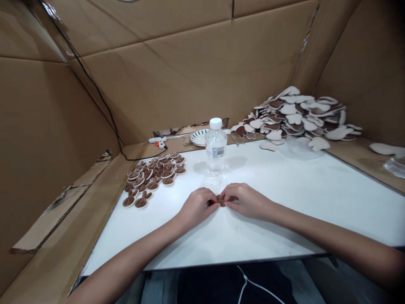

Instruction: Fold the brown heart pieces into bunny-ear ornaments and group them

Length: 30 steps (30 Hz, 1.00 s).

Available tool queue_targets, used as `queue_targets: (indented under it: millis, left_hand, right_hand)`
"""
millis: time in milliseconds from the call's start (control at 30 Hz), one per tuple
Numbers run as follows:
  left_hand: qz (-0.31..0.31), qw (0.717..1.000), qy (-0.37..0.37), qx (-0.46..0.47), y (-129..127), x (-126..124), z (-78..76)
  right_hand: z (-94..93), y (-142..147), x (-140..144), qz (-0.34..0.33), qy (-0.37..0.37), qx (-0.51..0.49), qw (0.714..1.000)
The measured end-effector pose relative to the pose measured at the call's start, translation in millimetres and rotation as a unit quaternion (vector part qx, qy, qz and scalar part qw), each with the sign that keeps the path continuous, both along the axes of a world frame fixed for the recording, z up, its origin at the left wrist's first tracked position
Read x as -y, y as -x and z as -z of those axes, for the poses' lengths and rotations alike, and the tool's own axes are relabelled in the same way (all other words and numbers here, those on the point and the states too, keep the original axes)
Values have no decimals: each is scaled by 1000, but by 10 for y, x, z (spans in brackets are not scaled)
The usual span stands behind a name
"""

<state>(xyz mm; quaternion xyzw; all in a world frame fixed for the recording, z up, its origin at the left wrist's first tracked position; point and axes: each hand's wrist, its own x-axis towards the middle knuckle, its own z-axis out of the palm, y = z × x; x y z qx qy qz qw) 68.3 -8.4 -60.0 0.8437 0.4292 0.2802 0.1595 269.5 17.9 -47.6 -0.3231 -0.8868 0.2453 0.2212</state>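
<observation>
Between my two hands, near the middle of the white tabletop (268, 185), is a small brown fabric piece (220, 201), largely covered by fingers. My left hand (199, 204) pinches its left side with thumb and forefinger. On its right side, my right hand (242, 200) grips it the same way. The fingertips almost meet, and the piece stays low at the table surface. Its full shape is hidden. To the left lies a heap of brown bunny-head fabric pieces with pale edges (152, 185).
A clear bottle with a white cap (216, 145) stands just beyond my hands. Behind are a striped plate (198, 137) and a glue gun (161, 142) with a black cord (95, 82). White and brown cut-outs (289, 109) pile up at back right. Cardboard walls (190, 71) surround the table.
</observation>
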Motion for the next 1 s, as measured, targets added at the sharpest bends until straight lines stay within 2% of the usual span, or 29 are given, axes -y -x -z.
queue_targets:
  millis: [200, 433, 700, 1000]
  left_hand:
    - [-32, 999, 6, 18, -29, 42, -30]
    - [-13, 998, 27, 48, -50, 40, -32]
    - [-9, 998, 36, 52, -46, 33, -27]
    - [-14, 991, 81, 103, -20, -6, -2]
  right_hand:
    - [-10, 35, 37, 22, 8, -8, 1000]
    - [-43, 71, 42, 31, -14, 16, 999]
    - [-27, 65, -24, -2, 27, -12, 1000]
    - [19, 64, -85, 24, 107, -44, 993]
